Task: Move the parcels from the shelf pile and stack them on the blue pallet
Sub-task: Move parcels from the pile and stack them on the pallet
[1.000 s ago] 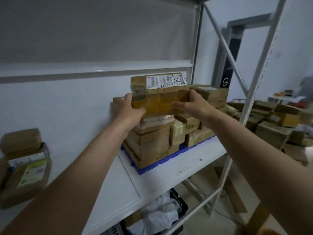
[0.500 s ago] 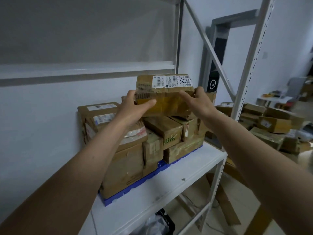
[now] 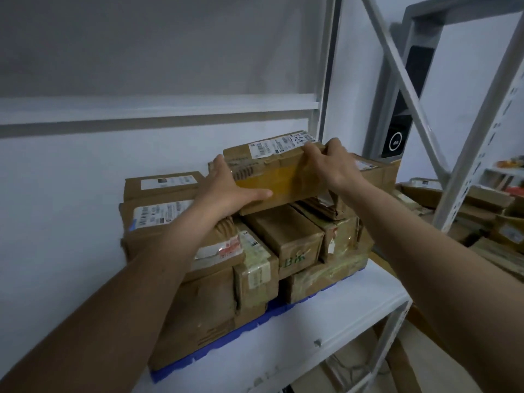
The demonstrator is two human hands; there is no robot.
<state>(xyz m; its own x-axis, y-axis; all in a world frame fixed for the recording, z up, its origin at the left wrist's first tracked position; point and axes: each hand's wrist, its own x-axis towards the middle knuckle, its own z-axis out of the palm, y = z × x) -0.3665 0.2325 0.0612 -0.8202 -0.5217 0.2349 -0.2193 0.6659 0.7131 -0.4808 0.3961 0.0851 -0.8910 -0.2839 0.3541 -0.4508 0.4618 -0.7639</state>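
Placing step: left hand (image 3: 226,191) and right hand (image 3: 330,165) grip parcel (image 3: 283,177) atop stack (image 3: 283,242), frame centre, on blue pallet (image 3: 249,333). Next: settle flat, release.

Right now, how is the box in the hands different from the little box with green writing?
The held parcel is long, on top of the stack, with a white label. The green-lettered box is shorter, lower down, untouched, with no label showing. Both are brown cardboard on the blue pallet.
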